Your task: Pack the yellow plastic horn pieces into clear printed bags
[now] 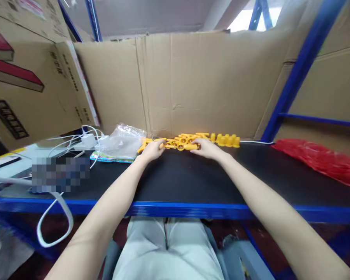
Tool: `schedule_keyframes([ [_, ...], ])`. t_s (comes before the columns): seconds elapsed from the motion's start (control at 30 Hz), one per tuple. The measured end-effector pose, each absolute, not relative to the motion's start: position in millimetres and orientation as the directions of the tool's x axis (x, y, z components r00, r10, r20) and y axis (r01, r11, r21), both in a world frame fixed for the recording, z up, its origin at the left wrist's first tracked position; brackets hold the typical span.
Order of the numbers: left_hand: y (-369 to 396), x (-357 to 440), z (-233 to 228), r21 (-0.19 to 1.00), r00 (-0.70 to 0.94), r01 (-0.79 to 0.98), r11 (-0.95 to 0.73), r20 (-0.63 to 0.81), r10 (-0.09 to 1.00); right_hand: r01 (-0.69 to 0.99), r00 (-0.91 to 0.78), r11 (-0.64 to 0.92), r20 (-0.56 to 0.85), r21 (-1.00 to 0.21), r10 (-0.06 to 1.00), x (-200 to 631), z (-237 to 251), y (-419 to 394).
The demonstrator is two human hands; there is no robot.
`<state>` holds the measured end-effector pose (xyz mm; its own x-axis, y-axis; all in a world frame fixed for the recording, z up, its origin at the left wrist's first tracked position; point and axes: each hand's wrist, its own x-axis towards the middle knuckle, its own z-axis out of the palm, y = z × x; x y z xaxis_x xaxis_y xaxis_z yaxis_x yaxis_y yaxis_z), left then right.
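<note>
Several yellow plastic pieces, some with round openings and long arms, lie in a cluster at the back of the black shelf top. My left hand is at the cluster's left end, its fingers curled round a yellow piece. At the right end, my right hand has its fingers bent against the pieces. My own hands partly hide what lies under the fingers. Beyond the right hand stands a row of yellow spool-like pieces, close together.
A clear plastic bag lies left of the pieces, near white chargers and cables. Red netting-like material is at the right. A cardboard wall closes the back, and a blue metal edge runs along the front.
</note>
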<state>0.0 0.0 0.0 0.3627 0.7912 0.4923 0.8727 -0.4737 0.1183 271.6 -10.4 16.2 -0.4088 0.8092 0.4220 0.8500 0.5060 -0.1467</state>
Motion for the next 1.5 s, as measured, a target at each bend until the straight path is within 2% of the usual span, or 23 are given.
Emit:
schedule_keyframes([
  [0.17, -4, 3, 2, 0.127, 0.372, 0.859, -0.496, 0.511, 0.775, 0.815, -0.443, 0.557, 0.449, -0.160, 0.776, 270, 12, -6],
  [0.47, -9, 16, 4, 0.120, 0.417, 0.820, -0.559, 0.543, 0.729, 0.750, -0.414, 0.609, 0.534, -0.260, 0.737, 255, 5, -7],
  [0.57, -9, 16, 3, 0.126, 0.406, 0.827, -0.548, 0.541, 0.737, 0.708, -0.400, 0.626, 0.545, -0.326, 0.737, 252, 0, -5],
  [0.67, -7, 13, 2, 0.143, 0.398, 0.828, -0.543, 0.533, 0.747, 0.631, -0.341, 0.621, 0.553, -0.465, 0.760, 250, -8, 1],
  [0.73, -5, 12, 1, 0.146, 0.404, 0.823, -0.549, 0.529, 0.746, 0.557, -0.304, 0.595, 0.524, -0.580, 0.796, 250, -13, 7],
  [0.83, -3, 11, 0, 0.149, 0.409, 0.816, -0.558, 0.533, 0.741, 0.437, -0.334, 0.547, 0.436, -0.714, 0.836, 254, -17, 14],
  [1.03, 0, 13, -3, 0.120, 0.424, 0.803, -0.583, 0.572, 0.702, 0.261, -0.380, 0.435, 0.322, -0.862, 0.867, 265, -7, 9],
  [1.33, -3, 17, -3, 0.113, 0.425, 0.793, -0.598, 0.601, 0.677, 0.250, -0.366, 0.301, 0.198, -0.920, 0.909, 261, 2, -3],
  [1.5, -2, 16, -3, 0.146, 0.401, 0.800, -0.583, 0.593, 0.699, 0.322, -0.385, 0.264, 0.129, -0.909, 0.914, 260, 7, -5],
])
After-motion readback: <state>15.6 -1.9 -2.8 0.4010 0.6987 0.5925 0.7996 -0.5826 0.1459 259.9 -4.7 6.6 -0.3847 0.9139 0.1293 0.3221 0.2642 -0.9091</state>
